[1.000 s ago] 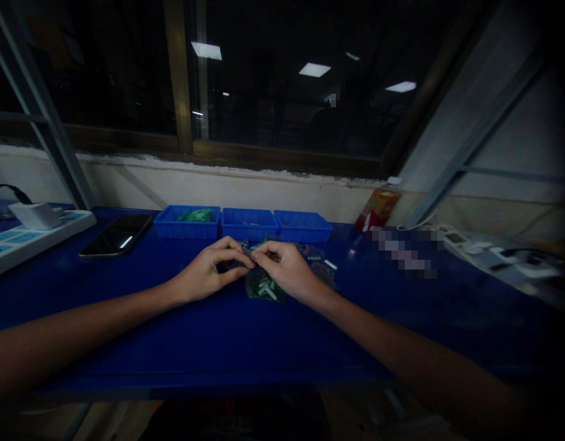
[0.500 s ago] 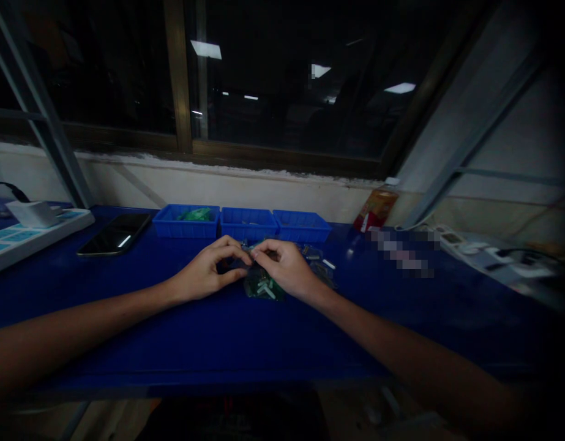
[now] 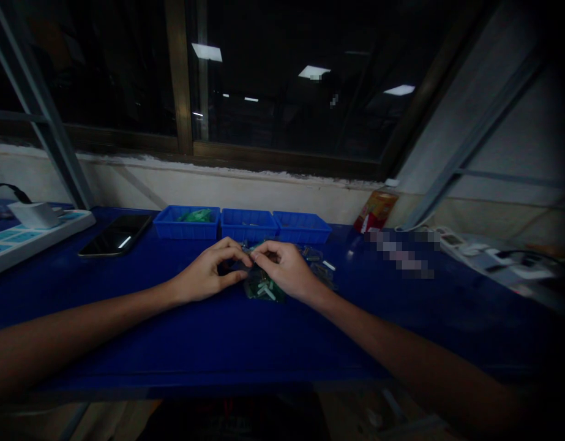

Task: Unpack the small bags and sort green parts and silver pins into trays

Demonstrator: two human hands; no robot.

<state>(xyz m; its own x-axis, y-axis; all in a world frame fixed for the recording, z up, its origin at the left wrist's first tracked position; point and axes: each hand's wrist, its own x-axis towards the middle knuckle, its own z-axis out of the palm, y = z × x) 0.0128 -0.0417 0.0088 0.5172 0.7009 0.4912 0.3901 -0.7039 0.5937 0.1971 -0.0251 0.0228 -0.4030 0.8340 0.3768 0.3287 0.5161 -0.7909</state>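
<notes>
A small clear plastic bag [image 3: 265, 290] with several white and greenish pieces showing in it lies on the blue table, under and between my hands. My left hand [image 3: 213, 271] curves round its left side, thumb and fingers closed at the bag's upper edge. From the right, my right hand [image 3: 286, 269] pinches thumb and forefinger at the same edge, its fingertips close to the left ones. Whether a small piece is also in the pinch is too dark to tell. More clear bags [image 3: 321, 269] with small parts lie just beyond my right hand.
Along the wall stand three blue bins: a left bin [image 3: 187, 230] holding green material, a middle bin [image 3: 249, 231] and a right bin [image 3: 302, 233]. A phone [image 3: 115, 235] and power strip [image 3: 38, 239] lie left. A drink bottle [image 3: 376, 209] and another power strip [image 3: 493, 257] are right.
Both hands stay at the bag with almost the same grip. Only slight finger movement shows, and the whole view has shifted a little.
</notes>
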